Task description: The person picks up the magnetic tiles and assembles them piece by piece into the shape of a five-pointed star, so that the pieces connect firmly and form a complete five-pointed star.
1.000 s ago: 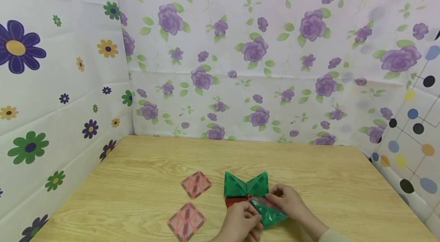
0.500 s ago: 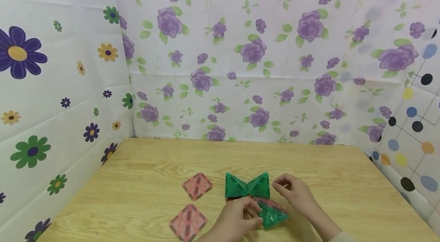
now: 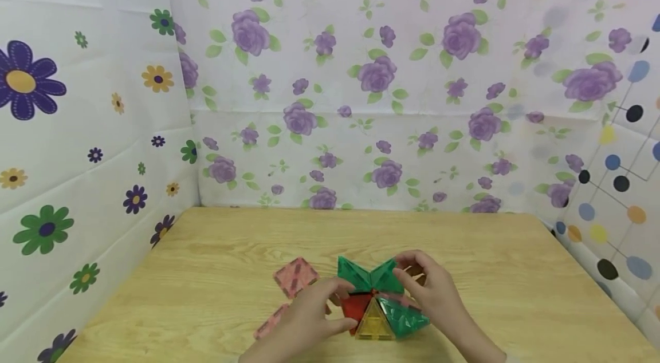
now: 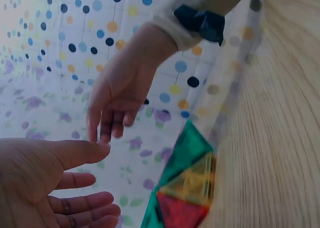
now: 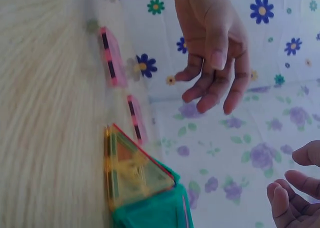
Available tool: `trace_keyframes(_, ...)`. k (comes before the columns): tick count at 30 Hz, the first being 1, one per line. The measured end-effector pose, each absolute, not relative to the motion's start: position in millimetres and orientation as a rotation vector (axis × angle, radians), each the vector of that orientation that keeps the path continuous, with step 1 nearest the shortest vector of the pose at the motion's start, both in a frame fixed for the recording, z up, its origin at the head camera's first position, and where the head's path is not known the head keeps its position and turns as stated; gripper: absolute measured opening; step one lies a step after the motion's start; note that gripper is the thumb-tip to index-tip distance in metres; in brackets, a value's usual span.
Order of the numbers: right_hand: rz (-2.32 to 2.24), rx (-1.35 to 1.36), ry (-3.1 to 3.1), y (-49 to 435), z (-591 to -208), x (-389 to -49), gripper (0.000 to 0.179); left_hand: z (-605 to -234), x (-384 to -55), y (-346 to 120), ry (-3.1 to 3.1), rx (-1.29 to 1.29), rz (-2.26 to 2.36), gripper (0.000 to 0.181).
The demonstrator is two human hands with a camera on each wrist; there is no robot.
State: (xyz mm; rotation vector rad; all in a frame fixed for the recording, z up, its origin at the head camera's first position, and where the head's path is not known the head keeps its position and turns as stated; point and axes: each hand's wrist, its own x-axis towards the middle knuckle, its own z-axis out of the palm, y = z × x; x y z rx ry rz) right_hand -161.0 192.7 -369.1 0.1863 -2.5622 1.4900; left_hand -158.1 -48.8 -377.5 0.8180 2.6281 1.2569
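A cluster of translucent magnetic tiles stands on the table, fanned around one centre point. It has green tiles (image 3: 356,277) at the back, a red tile (image 3: 354,306) at left, a yellow triangular tile (image 3: 375,323) in front and a green tile (image 3: 404,318) at right. My left hand (image 3: 314,311) hovers by the cluster's left side, fingers spread and holding nothing; the left wrist view shows the hand (image 4: 65,188) apart from the tiles. My right hand (image 3: 433,288) is at the right side with loosely bent fingers; the right wrist view shows no tile in the hand (image 5: 300,188).
Two pink square tiles lie left of the cluster, one farther back (image 3: 295,276) and one nearer (image 3: 270,322), partly behind my left hand. Flowered cloth (image 3: 330,94) hangs behind the wooden table (image 3: 222,243), with patterned cloth on both sides.
My left hand has drawn back to the left, uncovering the yellow and red tiles. My right hand first moved off the cluster to the right, then came back beside it. The cluster stays in place.
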Motion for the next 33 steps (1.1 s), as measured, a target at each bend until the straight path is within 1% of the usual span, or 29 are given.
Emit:
trace_keyframes(7,1.551,0.369,-2.585,164,-374,-153,0.025,-386,-160,-91,2.726,0.768,1.193,0.051)
trace_keyframes(15,1.578,0.555,-2.634,138,-388,-152,0.028,-396,-158,-120,2.828,0.635,1.018,0.061)
trace_keyframes(19,1.58,0.668,-2.652,126,-396,-154,0.031,-406,-155,-130,2.923,0.634,0.856,0.071)
trace_keyframes(22,1.609,0.735,-2.69,116,-404,-156,0.034,-413,-152,-137,2.95,0.6,0.77,0.084)
trace_keyframes(27,1.677,0.787,-2.79,98,-418,-162,0.03,-422,-150,-147,2.975,0.579,0.658,0.098)
trace_keyframes(31,1.659,0.784,-2.85,87,-428,-166,0.027,-430,-147,-153,3.004,0.666,0.617,0.1)
trace_keyframes(33,1.634,0.78,-2.877,82,-432,-169,0.026,-433,-146,-156,3.013,0.691,0.617,0.097)
